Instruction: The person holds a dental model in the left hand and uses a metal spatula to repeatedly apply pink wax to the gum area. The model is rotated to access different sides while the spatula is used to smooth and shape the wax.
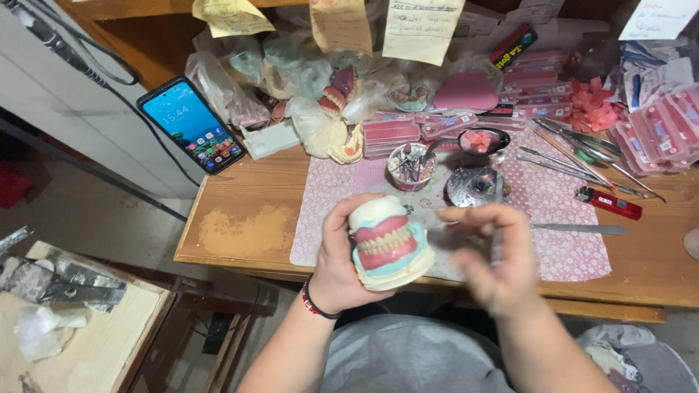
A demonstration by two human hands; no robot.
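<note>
Two hands work just off the bench's (240,233) near edge. One, the left hand (342,255), wraps closed around a denture model (387,244), pink gums and teeth on pale plaster. Its partner, the right hand (495,255), is blurred, pinching a thin metal tool (496,244) beside the model.

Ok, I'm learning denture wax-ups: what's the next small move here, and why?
Probably bring the thin tool in the right hand to the pink wax gums of the denture model. The left hand holds it teeth-forward, and the blurred tool sits just beside it, not touching.
</note>
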